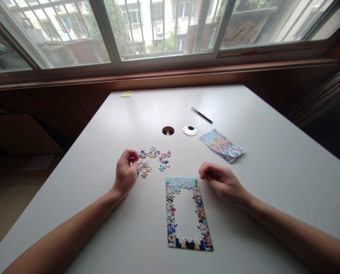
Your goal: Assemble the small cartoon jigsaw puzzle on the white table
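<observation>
Puzzle border (170, 215), assembled: flat on table (115, 239), between forearms. Loose pieces (153, 153): beside left hand (126, 169), curled, grip contents indiscernible. Right hand (223, 183): near border's upper corner, curled, grip likewise indiscernible.

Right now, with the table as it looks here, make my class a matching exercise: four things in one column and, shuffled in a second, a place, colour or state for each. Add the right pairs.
Things
1. Pen
2. Loose puzzle pieces
3. Puzzle border
4. Yellow strip

Places, colours and states
A. Joined into an upright rectangle around a bare middle, as seen in the picture
B. At the far left corner of the table
C. Slim and mostly black
D. Scattered beside the left hand

Right pairs: 1-C, 2-D, 3-A, 4-B
</observation>
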Demonstrator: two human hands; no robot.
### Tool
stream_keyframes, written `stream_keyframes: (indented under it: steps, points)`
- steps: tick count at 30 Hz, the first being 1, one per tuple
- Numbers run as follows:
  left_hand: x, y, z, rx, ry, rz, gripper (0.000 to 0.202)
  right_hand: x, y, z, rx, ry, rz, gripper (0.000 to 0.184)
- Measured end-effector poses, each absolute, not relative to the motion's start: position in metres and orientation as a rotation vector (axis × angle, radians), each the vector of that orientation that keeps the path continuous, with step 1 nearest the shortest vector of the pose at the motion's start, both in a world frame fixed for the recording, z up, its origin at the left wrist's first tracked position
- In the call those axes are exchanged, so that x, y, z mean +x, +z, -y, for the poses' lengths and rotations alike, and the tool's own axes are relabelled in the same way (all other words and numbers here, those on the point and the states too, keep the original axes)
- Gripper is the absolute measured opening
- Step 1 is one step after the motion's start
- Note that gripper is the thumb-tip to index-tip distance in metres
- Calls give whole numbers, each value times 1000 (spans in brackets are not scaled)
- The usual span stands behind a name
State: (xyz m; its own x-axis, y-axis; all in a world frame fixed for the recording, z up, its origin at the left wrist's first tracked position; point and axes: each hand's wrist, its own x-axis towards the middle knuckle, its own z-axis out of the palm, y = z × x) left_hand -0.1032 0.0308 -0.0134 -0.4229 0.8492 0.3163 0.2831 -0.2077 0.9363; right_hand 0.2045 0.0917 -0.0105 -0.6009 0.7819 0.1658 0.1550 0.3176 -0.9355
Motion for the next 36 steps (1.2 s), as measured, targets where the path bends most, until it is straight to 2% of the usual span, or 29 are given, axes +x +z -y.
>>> stream_keyframes:
  steps: [36]
  points:
    - [-104, -12, -30, 1348, 1655, -1600, 21, 204, -8, -90, -825, 1298, 1956, 22]
